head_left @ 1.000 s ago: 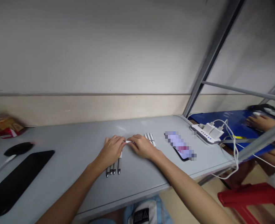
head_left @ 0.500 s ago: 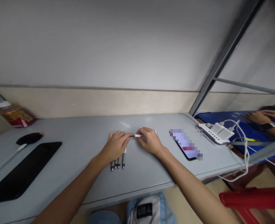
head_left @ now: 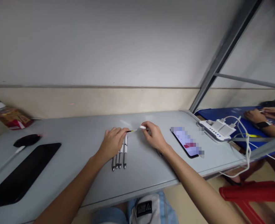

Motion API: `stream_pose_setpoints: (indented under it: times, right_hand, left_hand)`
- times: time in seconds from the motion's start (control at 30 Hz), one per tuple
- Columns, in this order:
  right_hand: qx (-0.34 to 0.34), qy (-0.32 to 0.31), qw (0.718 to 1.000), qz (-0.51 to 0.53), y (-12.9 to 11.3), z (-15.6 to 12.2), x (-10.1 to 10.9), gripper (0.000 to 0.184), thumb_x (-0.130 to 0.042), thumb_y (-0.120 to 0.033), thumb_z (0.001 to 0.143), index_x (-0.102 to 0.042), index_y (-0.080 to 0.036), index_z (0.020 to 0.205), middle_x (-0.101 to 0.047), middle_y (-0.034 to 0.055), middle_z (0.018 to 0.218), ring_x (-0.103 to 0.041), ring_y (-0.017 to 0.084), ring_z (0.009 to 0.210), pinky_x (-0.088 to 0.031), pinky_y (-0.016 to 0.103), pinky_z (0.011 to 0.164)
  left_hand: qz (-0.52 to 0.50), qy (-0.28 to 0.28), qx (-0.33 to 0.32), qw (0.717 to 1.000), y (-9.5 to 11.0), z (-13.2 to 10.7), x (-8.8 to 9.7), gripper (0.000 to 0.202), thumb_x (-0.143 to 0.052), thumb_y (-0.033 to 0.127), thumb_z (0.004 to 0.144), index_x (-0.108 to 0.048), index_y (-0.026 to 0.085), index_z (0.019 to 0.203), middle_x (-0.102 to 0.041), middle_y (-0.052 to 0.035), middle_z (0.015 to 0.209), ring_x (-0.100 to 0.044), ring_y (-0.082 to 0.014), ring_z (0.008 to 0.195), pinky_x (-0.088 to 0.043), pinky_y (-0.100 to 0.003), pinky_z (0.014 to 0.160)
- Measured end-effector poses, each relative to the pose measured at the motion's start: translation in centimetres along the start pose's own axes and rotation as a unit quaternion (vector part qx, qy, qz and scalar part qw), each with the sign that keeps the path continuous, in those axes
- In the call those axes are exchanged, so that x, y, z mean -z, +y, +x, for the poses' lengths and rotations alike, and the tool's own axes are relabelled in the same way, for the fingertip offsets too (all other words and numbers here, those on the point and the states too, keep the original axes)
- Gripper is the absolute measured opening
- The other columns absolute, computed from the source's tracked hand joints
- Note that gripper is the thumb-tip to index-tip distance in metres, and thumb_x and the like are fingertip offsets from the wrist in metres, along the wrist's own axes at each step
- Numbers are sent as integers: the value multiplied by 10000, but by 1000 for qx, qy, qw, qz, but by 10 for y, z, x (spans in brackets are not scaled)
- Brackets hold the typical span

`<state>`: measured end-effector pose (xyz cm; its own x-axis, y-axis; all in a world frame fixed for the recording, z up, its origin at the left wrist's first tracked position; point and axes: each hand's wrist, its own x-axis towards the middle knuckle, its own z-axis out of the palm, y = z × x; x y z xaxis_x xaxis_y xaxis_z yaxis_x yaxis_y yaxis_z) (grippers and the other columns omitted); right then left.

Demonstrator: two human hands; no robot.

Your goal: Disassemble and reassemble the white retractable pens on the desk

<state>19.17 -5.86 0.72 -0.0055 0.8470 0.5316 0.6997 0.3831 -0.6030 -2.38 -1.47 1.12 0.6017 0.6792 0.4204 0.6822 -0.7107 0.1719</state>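
Observation:
My left hand (head_left: pixel 114 141) pinches a thin pen refill (head_left: pixel 130 131), dark with a yellowish stretch and a pale end pointing right. Facing it, a white pen barrel (head_left: pixel 142 127) sticks out from the closed fingers of my right hand (head_left: pixel 154 137). A small gap lies between refill and barrel. Several white-and-grey pens (head_left: pixel 125 155) lie side by side below my left hand, silver tips toward me, their upper parts partly covered by that hand. Under my right wrist, a small dark item (head_left: pixel 159 152) peeks out, mostly hidden.
Right of my hands lies a lit phone (head_left: pixel 186 143), with a white power strip (head_left: pixel 214 130) and cables beyond. At left are a dark tablet-like slab (head_left: pixel 25 174), a black oval device (head_left: pixel 27 140) and a bottle (head_left: pixel 11 116). Another person's hands (head_left: pixel 256 116) are at the far right.
The refill and the white barrel, joined end to end before, are now apart. My right hand has moved slightly up and right, and more of the pens shows beneath my left hand.

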Motion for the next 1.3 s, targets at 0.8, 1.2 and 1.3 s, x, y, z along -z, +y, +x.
stream_pose_setpoints:
  times: [0.8,1.2,1.3]
  right_hand:
    - [120,-103,978,-137,-9,-6,-12,195,-512,-205,921,-614,-192,1087,-642,67,920,-559,188,901,-378,294,798]
    - [107,-123,979,-124,-13,-9,-12,202,-463,-214,927,-590,-182,1081,-672,69,990,-607,189,901,-408,277,765]
    - [88,-133,979,-124,-16,-10,-11,205,-439,-242,940,-586,-196,1075,-677,63,990,-620,183,864,-407,271,731]
  left_hand:
    - [-43,-28,-15,999,16,-3,-11,290,-274,303,988,-542,206,939,-634,-39,920,-533,-198,911,-323,-351,798]
    - [13,-42,-65,997,18,-3,-8,270,-293,256,980,-536,194,878,-595,-55,884,-483,-218,882,-313,-353,750]
    - [34,-37,-81,995,19,-2,-5,263,-309,263,976,-542,192,879,-593,-65,892,-475,-228,888,-308,-358,740]
